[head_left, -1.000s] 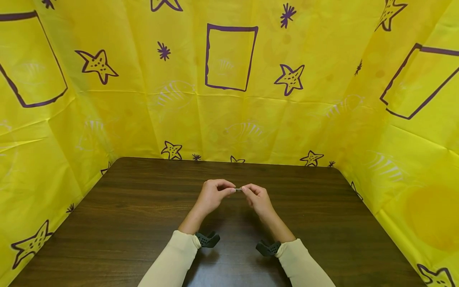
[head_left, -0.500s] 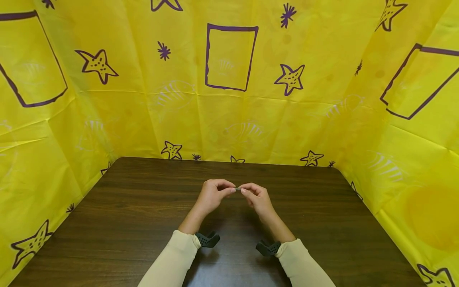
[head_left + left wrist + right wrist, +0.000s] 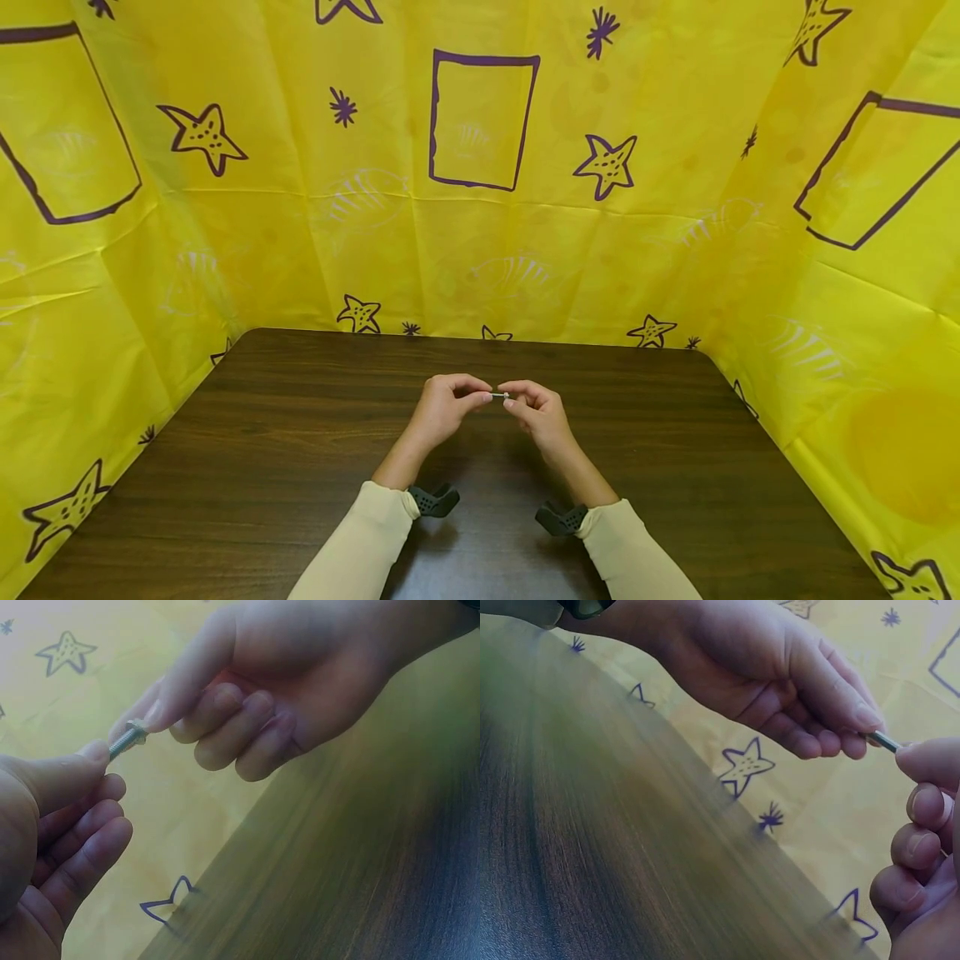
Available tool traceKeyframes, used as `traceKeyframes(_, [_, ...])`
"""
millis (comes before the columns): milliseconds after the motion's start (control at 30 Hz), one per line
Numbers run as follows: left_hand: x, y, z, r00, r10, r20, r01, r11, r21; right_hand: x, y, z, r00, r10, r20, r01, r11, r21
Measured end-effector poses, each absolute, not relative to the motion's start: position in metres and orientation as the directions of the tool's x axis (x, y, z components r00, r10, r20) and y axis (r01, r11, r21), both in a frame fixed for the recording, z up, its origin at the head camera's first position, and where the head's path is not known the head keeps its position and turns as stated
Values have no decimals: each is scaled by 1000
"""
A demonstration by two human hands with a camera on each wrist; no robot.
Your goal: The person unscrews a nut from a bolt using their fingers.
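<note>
A small metal bolt (image 3: 124, 744) spans the gap between the two hands, held above the table. Thread shows along its shank in the left wrist view, and a wider nut (image 3: 137, 727) sits at the end toward the right hand. My left hand (image 3: 444, 410) pinches the other end between thumb and index finger, hiding that end. Thumb and index finger of my right hand (image 3: 542, 415) are bent around the nut, the tips a little apart in the head view. The right hand's other fingers (image 3: 251, 739) are curled toward the palm.
Under the hands lies a dark wood-grain table (image 3: 300, 442). Yellow cloth (image 3: 480, 250) with purple starfish and fish prints surrounds its back and sides. Each wrist carries a black camera mount, the left mount (image 3: 436, 502) and the right mount (image 3: 561, 519), both just over the tabletop.
The right thumb and index finger have shifted and parted slightly, so the nut now shows between them. My left hand holds still on the bolt.
</note>
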State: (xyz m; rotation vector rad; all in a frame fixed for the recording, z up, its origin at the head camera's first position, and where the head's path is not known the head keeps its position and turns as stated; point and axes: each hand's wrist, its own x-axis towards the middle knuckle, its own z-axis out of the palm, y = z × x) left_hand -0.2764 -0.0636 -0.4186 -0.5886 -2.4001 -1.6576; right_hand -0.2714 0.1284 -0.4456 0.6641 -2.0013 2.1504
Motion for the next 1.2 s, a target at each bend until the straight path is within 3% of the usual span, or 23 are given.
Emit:
traceKeyframes(533, [-277,-64,-420,-908,235,348,409,306,860,-272,128,-445,-879,-217,424,-407,-119,-905])
traceKeyframes(933, [-275,-65,-419,-898,234,373,429,278,859,-264,127,-431,-946,-223,236,-235,-29,-971])
traceKeyframes(1200, [-274,-65,-419,-899,232,372,429,299,852,-254,123,-417,-957,-211,198,-203,1,-979])
